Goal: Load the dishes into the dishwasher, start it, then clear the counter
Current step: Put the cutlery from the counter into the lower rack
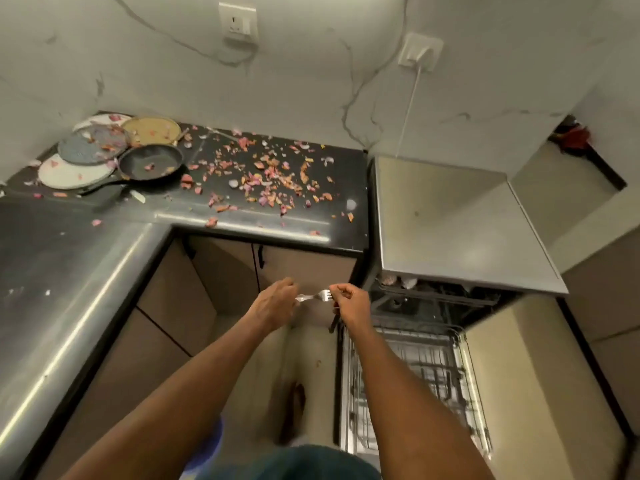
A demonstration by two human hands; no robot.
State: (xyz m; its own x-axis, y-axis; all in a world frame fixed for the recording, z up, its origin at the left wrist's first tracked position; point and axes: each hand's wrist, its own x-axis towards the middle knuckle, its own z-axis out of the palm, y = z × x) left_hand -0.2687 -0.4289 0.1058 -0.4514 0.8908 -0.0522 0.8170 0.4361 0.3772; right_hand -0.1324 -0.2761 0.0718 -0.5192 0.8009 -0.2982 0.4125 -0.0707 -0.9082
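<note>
I see both hands out in front of me, low down by the cupboard doors; a small shiny fork (316, 296) lies flat between them; my right hand (350, 303) pinches the pointy end with curled fingers; my left hand (277, 303) has its fingers bent around the handle end, so both hands hold the fork; just to the right stands the dishwasher (460, 244), open, with its wire rack (415, 382) pulled out near my right arm; up on the black counter (242, 216) sit a dark pan (151, 163) and a pile of plates (74, 171) in the far left corner, touching each other; pink and orange food scraps (266, 174) lie all over the counter beside them.
</note>
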